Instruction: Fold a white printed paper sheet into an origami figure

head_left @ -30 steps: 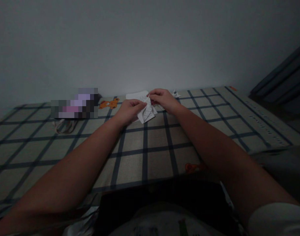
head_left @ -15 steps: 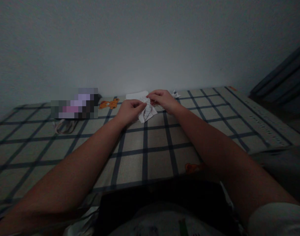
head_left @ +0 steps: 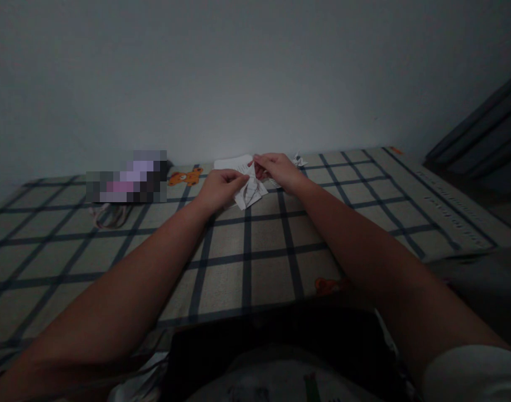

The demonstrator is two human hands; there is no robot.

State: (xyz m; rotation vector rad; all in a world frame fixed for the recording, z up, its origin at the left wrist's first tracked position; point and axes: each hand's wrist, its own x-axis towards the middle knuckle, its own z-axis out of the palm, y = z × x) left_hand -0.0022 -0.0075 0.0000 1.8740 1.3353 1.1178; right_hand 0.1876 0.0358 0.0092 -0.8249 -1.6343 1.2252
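Note:
A folded piece of white paper with dark marks is pinched between the thumb and fingers of my left hand. My right hand is at the paper's upper right side, its fingers curled and closed at the paper's edge. Part of the paper is hidden behind both hands. Just beyond them, a flat white printed sheet lies on the cloth near the wall. To the right of my right hand sits a small crumpled or folded white paper piece.
A checked tablecloth with bear prints covers the table, which meets a plain wall. At the left lie a blurred-out purple and dark object and a looped pale cable. Dark folded fabric hangs at the far right.
My right hand's fingers have shifted slightly and curled inward at the paper's upper edge. My left hand keeps its pinch in nearly the same spot.

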